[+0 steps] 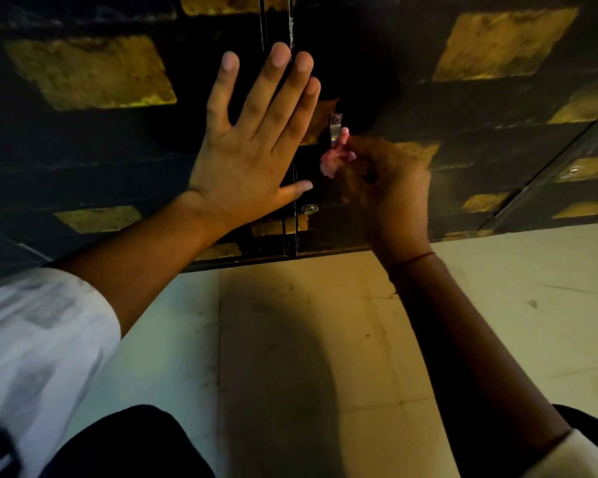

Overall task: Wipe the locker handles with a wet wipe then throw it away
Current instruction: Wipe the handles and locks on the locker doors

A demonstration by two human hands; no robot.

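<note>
A small metal locker handle (335, 126) is screwed to a dark locker door (411, 108) painted with yellow patches. My right hand (385, 191) pinches a crumpled pinkish wet wipe (332, 162) and holds it against the lower end of the handle. My left hand (252, 150) lies flat with straight fingers on the neighbouring door, just left of the seam between the two doors. Most of the handle below its top screw is hidden by the wipe and my fingers.
A round keyhole lock (309, 209) sits below the handle. Another door (573, 167) at the far right stands slightly ajar. Pale floor tiles (325, 339) run below the lockers, and my dark-trousered knees are at the bottom edge.
</note>
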